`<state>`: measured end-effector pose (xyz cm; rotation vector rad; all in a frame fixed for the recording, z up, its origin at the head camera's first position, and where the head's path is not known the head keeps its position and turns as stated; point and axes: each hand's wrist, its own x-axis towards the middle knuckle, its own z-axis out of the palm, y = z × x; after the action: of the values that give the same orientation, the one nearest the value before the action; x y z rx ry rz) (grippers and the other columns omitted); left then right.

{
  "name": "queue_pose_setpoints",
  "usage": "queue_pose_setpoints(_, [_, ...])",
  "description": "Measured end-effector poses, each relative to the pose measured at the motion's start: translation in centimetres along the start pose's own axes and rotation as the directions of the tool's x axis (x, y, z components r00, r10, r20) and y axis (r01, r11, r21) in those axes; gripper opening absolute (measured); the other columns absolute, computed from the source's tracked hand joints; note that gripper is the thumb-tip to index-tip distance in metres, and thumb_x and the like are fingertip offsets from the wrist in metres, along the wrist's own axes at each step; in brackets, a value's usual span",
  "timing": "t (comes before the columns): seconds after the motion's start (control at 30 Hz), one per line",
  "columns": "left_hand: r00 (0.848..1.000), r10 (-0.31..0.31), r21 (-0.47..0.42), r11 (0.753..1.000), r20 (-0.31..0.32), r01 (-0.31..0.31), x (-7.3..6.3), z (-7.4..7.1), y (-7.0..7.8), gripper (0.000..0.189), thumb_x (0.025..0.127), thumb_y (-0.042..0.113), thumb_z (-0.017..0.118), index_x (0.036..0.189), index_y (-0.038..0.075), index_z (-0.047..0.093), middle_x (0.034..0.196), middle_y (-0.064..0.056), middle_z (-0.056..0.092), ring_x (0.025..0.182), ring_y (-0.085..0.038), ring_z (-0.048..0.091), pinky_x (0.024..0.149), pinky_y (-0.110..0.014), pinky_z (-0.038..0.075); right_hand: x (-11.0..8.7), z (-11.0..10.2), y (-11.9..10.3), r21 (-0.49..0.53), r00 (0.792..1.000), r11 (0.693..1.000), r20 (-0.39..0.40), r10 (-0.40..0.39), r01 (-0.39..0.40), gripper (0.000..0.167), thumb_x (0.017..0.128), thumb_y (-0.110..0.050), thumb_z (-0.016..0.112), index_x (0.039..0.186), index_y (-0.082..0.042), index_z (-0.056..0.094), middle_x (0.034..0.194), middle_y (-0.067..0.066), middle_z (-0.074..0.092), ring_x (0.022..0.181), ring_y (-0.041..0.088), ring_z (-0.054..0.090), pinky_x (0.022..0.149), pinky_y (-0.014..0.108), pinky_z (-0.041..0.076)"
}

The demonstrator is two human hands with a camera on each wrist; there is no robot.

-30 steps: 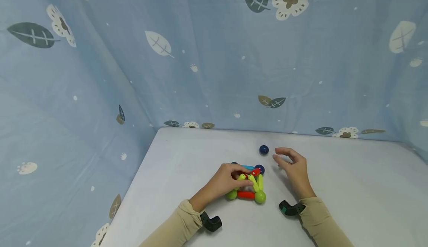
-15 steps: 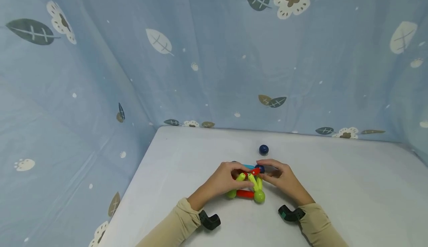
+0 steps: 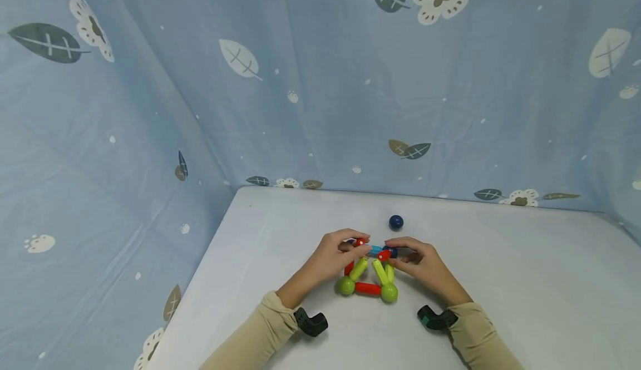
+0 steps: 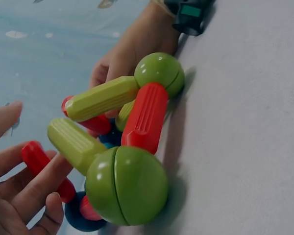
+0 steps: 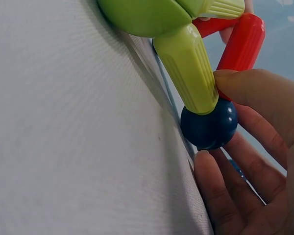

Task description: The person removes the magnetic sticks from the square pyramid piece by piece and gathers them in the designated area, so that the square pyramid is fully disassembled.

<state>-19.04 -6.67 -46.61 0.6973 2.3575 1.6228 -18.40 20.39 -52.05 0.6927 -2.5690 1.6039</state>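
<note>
Head view: left hand (image 3: 330, 257), the nearer, holds the tilted red rod (image 3: 361, 242) at its 2 o'clock; right hand (image 3: 423, 261) pinches the frame (image 3: 368, 289) by a blue ball (image 5: 210, 129) at its 10 o'clock.

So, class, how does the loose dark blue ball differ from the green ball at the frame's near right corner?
Colour: the loose blue ball is dark navy; the near right green ball is bright green.
Connection: the blue ball stands alone; the green ball joins a red rod and two yellow-green rods.
Place: the blue ball lies farther from the person than the green ball.
Shared: both are round and glossy.
</note>
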Motion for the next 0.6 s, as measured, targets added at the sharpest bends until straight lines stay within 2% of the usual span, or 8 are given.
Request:
queue_pose_setpoints(0.13, [0.999, -0.012, 0.005, 1.000, -0.048, 0.012, 0.1, -0.5, -0.2, 0.038, 0.103, 0.032, 0.065, 0.132, 0.008, 0.068, 0.124, -0.005, 0.074, 0.086, -0.011, 0.077, 0.066, -0.021, 0.049, 0.0, 0.1, 0.1, -0.003, 1.000, 1.000, -0.005, 0.014, -0.014, 0.038, 0.091, -0.014, 0.080, 0.127, -0.011, 0.071, 0.129, 0.010, 0.071, 0.107, 0.001, 0.066, 0.080, 0.024, 0.059])
queue_pose_setpoints(0.33, [0.988, -0.014, 0.077, 0.997, -0.152, 0.026, 0.3, -1.1, -0.9, 0.036, 0.093, 0.031, 0.078, 0.121, 0.009, 0.073, 0.114, -0.001, 0.073, 0.079, -0.008, 0.068, 0.065, -0.022, 0.052, 0.0, 0.0, 0.0, 0.001, 1.000, 1.000, -0.002, 0.015, -0.015, 0.038, 0.091, -0.015, 0.080, 0.127, -0.011, 0.071, 0.129, 0.009, 0.071, 0.108, -0.003, 0.065, 0.081, 0.024, 0.059])
queue_pose_setpoints(0.43, [0.989, 0.009, 0.157, 0.987, -0.150, 0.015, 0.4, -1.1, -1.3, 0.034, 0.090, 0.029, 0.082, 0.118, 0.010, 0.074, 0.111, -0.002, 0.071, 0.078, -0.006, 0.065, 0.067, -0.022, 0.053, 0.0, 0.0, 0.0, 0.001, 1.000, 1.000, 0.002, 0.021, -0.021, 0.037, 0.091, -0.016, 0.080, 0.127, -0.012, 0.071, 0.129, 0.008, 0.071, 0.108, -0.002, 0.064, 0.081, 0.025, 0.059])
queue_pose_setpoints(0.6, [0.994, 0.033, 0.281, 0.960, -0.101, -0.003, 0.4, -0.9, -1.9, 0.027, 0.090, 0.021, 0.082, 0.115, 0.013, 0.076, 0.110, -0.003, 0.066, 0.081, -0.006, 0.062, 0.070, -0.020, 0.051, 0.0, -0.1, -0.1, 0.000, 0.999, 0.999, 0.006, 0.032, -0.032, 0.037, 0.091, -0.017, 0.080, 0.127, -0.015, 0.071, 0.128, 0.007, 0.071, 0.108, -0.002, 0.064, 0.081, 0.025, 0.059])
